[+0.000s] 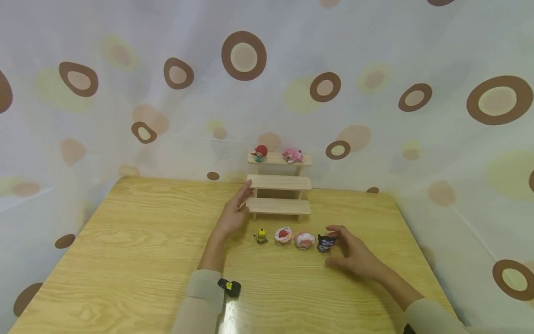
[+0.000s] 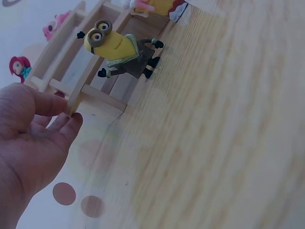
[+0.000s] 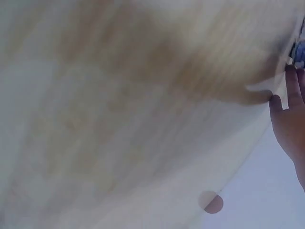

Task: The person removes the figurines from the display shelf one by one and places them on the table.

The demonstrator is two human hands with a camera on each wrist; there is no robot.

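Note:
A three-step wooden display shelf [image 1: 278, 182] stands against the back of the table. My left hand [image 1: 232, 217] holds its left end; in the left wrist view the fingers [image 2: 71, 126] pinch the end of a step. In front of the shelf stand a yellow minion figurine [image 2: 112, 47], a white figurine with red on it [image 1: 283, 235], a pink-and-white figurine [image 1: 304, 240] and a dark black-and-purple figurine [image 1: 325, 243], in a row. My right hand [image 1: 353, 254] is beside the dark figurine, fingers by its right side, thumb apart from it. Whether they touch is unclear.
On the top step sit a red-haired figurine [image 1: 260, 153] at left and a pink bear-like figurine [image 1: 294, 155] at right. Beneath everything is a wood-grain table [image 1: 158, 241]. White cloth with brown circles [image 1: 200, 111] hangs behind and at both sides.

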